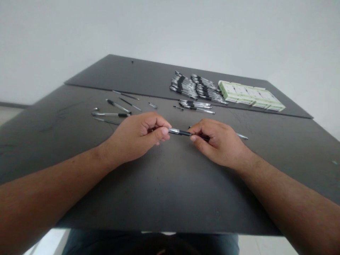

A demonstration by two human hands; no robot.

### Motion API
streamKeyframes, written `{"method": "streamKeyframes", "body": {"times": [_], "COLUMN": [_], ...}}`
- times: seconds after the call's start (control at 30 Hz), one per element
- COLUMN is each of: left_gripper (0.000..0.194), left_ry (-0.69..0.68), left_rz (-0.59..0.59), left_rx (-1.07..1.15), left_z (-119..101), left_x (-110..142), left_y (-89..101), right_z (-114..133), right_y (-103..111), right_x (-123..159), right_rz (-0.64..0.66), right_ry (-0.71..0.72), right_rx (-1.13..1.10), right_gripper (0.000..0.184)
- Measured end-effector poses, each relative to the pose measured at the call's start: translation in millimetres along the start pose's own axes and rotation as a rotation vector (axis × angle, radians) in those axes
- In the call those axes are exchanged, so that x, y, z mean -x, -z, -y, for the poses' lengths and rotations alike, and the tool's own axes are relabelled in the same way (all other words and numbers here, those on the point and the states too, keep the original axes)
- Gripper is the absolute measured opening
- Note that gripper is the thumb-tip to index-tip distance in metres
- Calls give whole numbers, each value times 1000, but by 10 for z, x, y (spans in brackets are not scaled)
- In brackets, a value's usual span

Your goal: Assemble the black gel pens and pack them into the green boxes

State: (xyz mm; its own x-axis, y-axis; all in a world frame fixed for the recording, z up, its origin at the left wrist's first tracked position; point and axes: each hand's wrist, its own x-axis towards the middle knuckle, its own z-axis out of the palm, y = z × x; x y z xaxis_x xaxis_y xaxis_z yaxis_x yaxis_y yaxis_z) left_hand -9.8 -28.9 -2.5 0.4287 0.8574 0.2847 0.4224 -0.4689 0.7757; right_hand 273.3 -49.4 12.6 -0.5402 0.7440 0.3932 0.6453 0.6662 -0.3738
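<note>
My left hand (138, 136) and my right hand (217, 143) meet above the dark tabletop (172, 187). Between them is a slim ballpoint pen (179, 132) with a clear barrel and black grip, pinched by the fingertips of both hands. A silver-tipped pen (241, 135) sticks out beyond my right hand, its middle hidden by that hand. I cannot tell whether it touches the hand. Several loose pens lie beyond my left hand, including a black-gripped one (110, 114).
Two bundled rows of pens (190, 86) lie at the far side, with a smaller group of pens (196, 106) in front. Pale green-and-white boxes (251, 95) stand on a dark back board (119, 71) to the right. A small metal part (96, 109) lies farther left.
</note>
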Motion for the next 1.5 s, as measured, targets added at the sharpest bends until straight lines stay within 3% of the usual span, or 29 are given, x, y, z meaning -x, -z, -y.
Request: {"method": "streamKeyframes", "body": {"times": [0.5, 0.67, 0.77, 0.87, 1.07, 1.3, 1.5], "left_gripper": [23, 24, 20, 20, 24, 26, 24], "left_ry": [33, 75, 5, -67, -110, -149, -186], "left_rz": [-88, -133, -102, -67, 6, 43, 50], "left_rx": [-46, -56, -137, -196, -272, -315, -333], "left_z": [50, 72, 100, 92, 22, 35, 54], "left_x": [3, -24, -38, -41, -24, -21, -2], "left_y": [56, 69, 46, 20, 4, -9, -6], "right_z": [-135, -625, -962, -1142, -1209, -1279, -1183], "right_y": [63, 212, 253, 204, 39, -26, -3], "right_x": [-3, -24, -20, -20, -81, -74, -110], "right_rz": [-1, -87, -78, -32, -13, -136, -68], "right_ry": [1, -209, -353, -395, -404, -403, -386], "right_rx": [30, 236, 335, 360, 378, 326, 414], "right_gripper": [15, 24, 31, 32, 34, 48, 24]}}
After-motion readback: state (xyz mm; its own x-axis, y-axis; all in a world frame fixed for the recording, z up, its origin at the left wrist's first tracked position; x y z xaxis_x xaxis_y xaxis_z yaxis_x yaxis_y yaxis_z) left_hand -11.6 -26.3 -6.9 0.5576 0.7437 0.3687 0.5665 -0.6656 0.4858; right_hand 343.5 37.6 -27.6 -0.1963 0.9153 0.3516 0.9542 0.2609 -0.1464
